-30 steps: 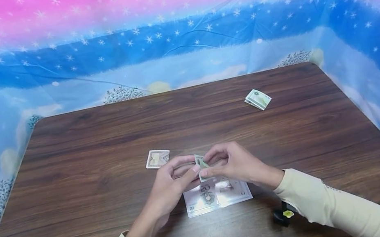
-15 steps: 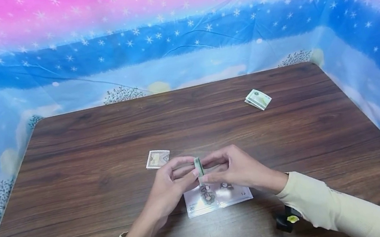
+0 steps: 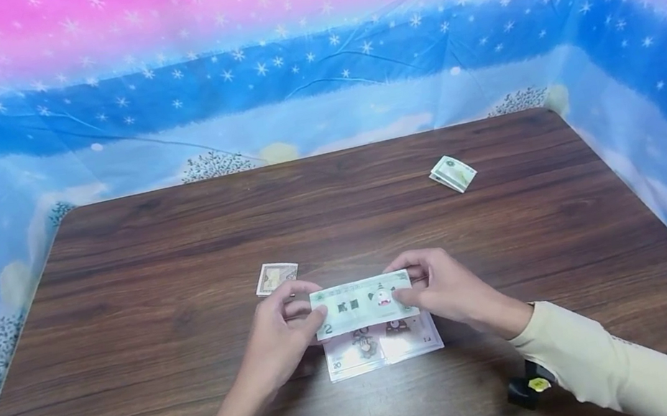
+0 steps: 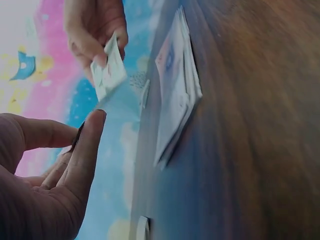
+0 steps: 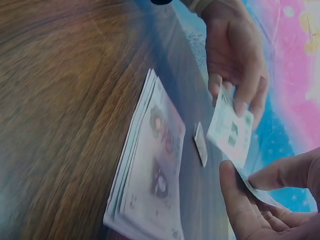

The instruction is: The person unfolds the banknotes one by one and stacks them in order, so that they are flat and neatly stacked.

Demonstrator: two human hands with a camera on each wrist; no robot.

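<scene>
A pale green banknote (image 3: 359, 309) marked 2 is spread flat between both hands, raised over a stack of banknotes. My left hand (image 3: 284, 332) pinches its left end, thumb on the near face and fingers behind. At the other end my right hand (image 3: 448, 292) pinches it the same way. Below lies the stack of pinkish banknotes (image 3: 383, 353), the front one marked 20; its far part is hidden by the green note. From the right wrist view, the stack (image 5: 155, 170) has several layers, and the green banknote (image 5: 231, 130) bends slightly.
A folded brownish banknote (image 3: 277, 276) lies on the wooden table (image 3: 158, 301) just beyond my left hand. Farther back on the right is a folded green banknote (image 3: 453, 174). A patterned cloth (image 3: 311, 66) hangs round the table's far and side edges.
The green banknote was folded small between the fingertips; now it is opened out to full length. My hands have moved apart, the right one farther to the right.
</scene>
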